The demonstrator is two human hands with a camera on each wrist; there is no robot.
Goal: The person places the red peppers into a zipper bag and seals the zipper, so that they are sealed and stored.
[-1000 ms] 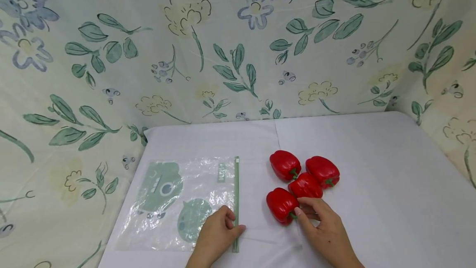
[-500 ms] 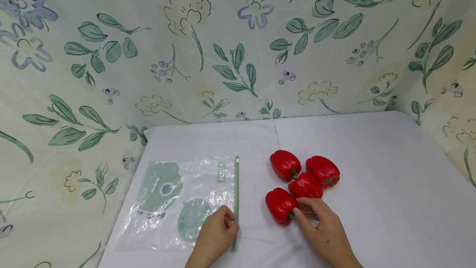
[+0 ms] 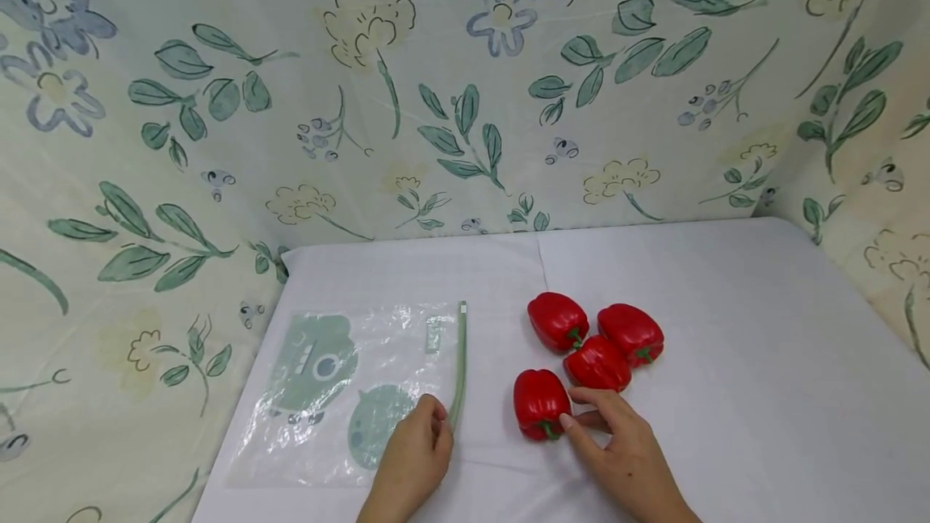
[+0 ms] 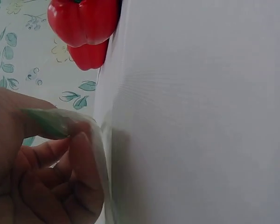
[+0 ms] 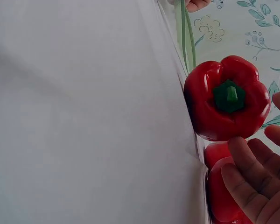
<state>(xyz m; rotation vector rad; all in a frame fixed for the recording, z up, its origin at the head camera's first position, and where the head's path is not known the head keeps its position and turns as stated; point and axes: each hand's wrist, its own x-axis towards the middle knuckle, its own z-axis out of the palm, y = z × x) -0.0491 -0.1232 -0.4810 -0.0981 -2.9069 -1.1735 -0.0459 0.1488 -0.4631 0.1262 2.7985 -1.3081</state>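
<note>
My left hand [image 3: 412, 450] pinches the green zip edge [image 3: 461, 361] of a clear zip-lock bag [image 3: 392, 321] that lies flat with green cartoon prints. In the left wrist view, thumb and curled fingers [image 4: 86, 158] have lifted part of that edge. My right hand [image 3: 623, 446] is at the right side of the nearest red bell pepper [image 3: 541, 402]. Its fingers [image 5: 245, 161] are spread and loosely bent at the pepper's edge, not wrapped round it. That pepper's green stem [image 5: 231, 95] faces the right wrist camera.
Three more red bell peppers stand grouped behind: one at the back left [image 3: 556, 321], one at the right [image 3: 630, 333] and one between [image 3: 598, 363]. A white cloth [image 3: 741, 361] covers the table, and a floral curtain [image 3: 465, 87] hangs behind it.
The nearest pepper has shifted left and turned, its stem now toward the near side, with the right hand following. My left hand has moved slightly left, bending the bag's zip edge up.
</note>
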